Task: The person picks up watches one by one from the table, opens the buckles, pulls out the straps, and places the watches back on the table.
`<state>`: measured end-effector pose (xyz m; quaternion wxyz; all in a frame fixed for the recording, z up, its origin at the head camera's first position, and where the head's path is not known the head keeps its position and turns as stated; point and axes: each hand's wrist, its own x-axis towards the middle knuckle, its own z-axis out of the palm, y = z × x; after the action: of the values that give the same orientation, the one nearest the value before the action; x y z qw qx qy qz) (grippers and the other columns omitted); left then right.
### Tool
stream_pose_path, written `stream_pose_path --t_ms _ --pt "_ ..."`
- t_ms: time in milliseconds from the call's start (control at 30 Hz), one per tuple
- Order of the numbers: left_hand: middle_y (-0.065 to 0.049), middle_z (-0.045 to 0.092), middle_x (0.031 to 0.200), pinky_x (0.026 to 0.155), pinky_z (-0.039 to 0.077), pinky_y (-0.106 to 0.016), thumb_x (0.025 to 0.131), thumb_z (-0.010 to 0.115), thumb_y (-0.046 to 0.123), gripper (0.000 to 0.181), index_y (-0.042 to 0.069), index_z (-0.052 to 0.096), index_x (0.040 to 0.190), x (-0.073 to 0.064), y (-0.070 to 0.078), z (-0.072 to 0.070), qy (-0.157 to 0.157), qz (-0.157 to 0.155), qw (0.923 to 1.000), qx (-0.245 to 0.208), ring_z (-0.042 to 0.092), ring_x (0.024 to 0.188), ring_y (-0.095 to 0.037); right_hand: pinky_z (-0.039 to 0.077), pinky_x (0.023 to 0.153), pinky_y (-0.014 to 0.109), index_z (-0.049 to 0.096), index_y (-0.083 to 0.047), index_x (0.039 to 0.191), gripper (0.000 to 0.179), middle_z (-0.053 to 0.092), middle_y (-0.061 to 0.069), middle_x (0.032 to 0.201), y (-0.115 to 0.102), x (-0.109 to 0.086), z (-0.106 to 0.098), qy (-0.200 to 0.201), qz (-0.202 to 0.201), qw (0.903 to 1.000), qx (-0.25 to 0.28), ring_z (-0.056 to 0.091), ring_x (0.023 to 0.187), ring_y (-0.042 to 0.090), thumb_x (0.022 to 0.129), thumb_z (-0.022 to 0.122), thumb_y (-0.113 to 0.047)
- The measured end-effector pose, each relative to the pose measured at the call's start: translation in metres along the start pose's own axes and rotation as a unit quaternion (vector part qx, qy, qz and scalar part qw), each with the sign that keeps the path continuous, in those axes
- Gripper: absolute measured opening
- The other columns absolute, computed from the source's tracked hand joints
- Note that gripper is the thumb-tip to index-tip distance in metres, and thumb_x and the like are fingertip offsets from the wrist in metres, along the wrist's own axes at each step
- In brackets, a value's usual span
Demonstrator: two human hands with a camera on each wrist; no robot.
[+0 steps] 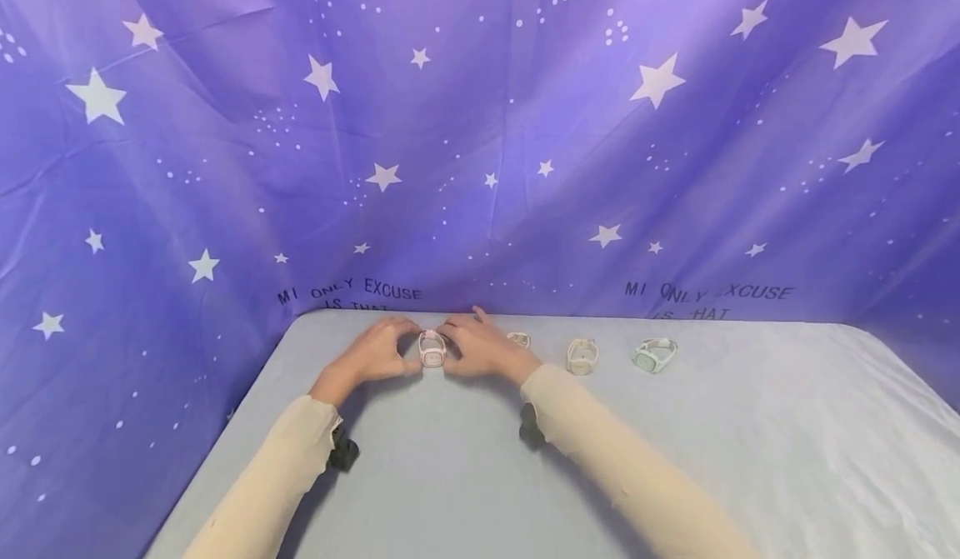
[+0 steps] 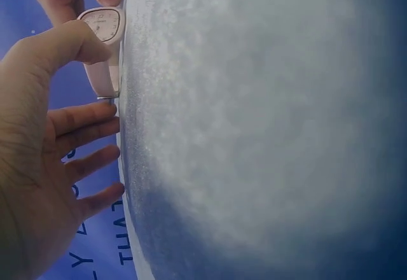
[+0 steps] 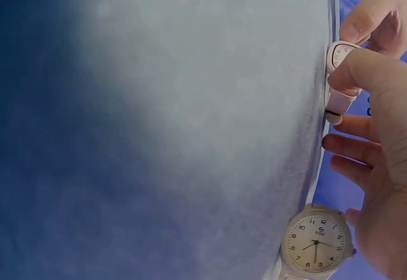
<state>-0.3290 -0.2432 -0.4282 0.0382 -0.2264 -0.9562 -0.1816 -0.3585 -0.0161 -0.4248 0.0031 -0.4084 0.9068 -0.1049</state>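
Note:
A pale pink wristwatch (image 1: 432, 358) with a rounded square dial stands near the far edge of the table, its strap closed into a loop. On its left side, my left hand (image 1: 378, 352) holds it with the thumb at the case and a finger near the buckle. My right hand (image 1: 483, 347) holds the opposite side in the same way. In the left wrist view, the thumb overlaps the lower dial of the watch (image 2: 102, 24), and the other fingers extend past the strap. Part of the dial is hidden behind the thumb in the right wrist view.
Right of my hands, a small light watch (image 1: 519, 339) is partly hidden by the right hand. A cream watch (image 1: 582, 366) and a mint green watch (image 1: 648, 361) stand farther right. A purple star-patterned curtain (image 1: 480, 126) hangs behind the grey-covered table (image 1: 450, 476).

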Motion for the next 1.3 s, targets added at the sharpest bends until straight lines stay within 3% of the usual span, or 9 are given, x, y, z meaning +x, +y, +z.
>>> stream_pose_path --t_ms 233,433,700,833,1033,1300 --pt "-0.015 0.069 0.126 0.108 0.048 -0.056 0.07 0.08 0.025 0.06 0.002 0.066 0.123 -0.001 0.003 -0.002 0.016 0.003 0.9993 -0.035 0.062 0.121 -0.037 0.018 0.125 0.064 0.063 -0.006 0.133 0.051 0.064 0.01 0.137 -0.007 0.0 -0.01 0.029 -0.003 0.9995 0.007 0.052 0.138 0.029 0.089 0.071 -0.032" --pt "-0.013 0.068 0.13 0.109 0.047 -0.057 0.068 0.082 0.026 0.063 0.006 0.065 0.125 -0.01 0.003 0.007 -0.002 -0.024 0.9979 -0.06 0.061 0.124 -0.036 0.017 0.125 0.063 0.062 -0.006 0.132 0.053 0.065 0.008 0.134 -0.012 -0.002 -0.003 0.016 0.0 0.9995 0.027 0.053 0.135 0.027 0.089 0.073 -0.034" --pt "-0.007 0.069 0.126 0.105 0.05 -0.056 0.065 0.084 0.027 0.064 0.013 0.065 0.124 -0.019 0.008 0.012 0.012 -0.025 0.9964 -0.08 0.064 0.12 -0.032 0.016 0.127 0.061 0.063 -0.006 0.129 0.056 0.067 0.007 0.127 -0.018 -0.012 0.001 0.059 -0.006 0.9979 0.028 0.058 0.129 0.026 0.083 0.078 -0.031" --pt "-0.008 0.069 0.127 0.103 0.051 -0.057 0.065 0.085 0.026 0.066 0.014 0.063 0.126 -0.019 0.015 0.003 0.033 -0.016 0.9963 -0.078 0.064 0.119 -0.034 0.016 0.127 0.06 0.061 -0.006 0.133 0.06 0.068 0.007 0.13 -0.018 -0.019 -0.005 0.098 -0.012 0.9949 0.019 0.059 0.128 0.024 0.081 0.079 -0.032" --pt "-0.012 0.067 0.13 0.106 0.05 -0.056 0.065 0.089 0.021 0.07 0.009 0.06 0.128 -0.011 0.034 -0.021 0.069 0.005 0.9954 -0.065 0.063 0.122 -0.036 0.015 0.128 0.059 0.058 -0.006 0.136 0.064 0.067 0.008 0.132 -0.019 -0.027 -0.025 0.158 -0.018 0.9872 0.001 0.061 0.126 0.024 0.08 0.081 -0.029" --pt "-0.011 0.065 0.132 0.108 0.05 -0.051 0.066 0.085 0.019 0.072 0.008 0.057 0.132 -0.005 0.059 -0.048 0.102 0.026 0.9934 -0.046 0.062 0.124 -0.032 0.019 0.127 0.058 0.058 -0.006 0.135 0.065 0.068 0.008 0.131 -0.023 -0.044 -0.057 0.235 -0.036 0.9708 -0.03 0.061 0.127 0.025 0.077 0.08 -0.026"
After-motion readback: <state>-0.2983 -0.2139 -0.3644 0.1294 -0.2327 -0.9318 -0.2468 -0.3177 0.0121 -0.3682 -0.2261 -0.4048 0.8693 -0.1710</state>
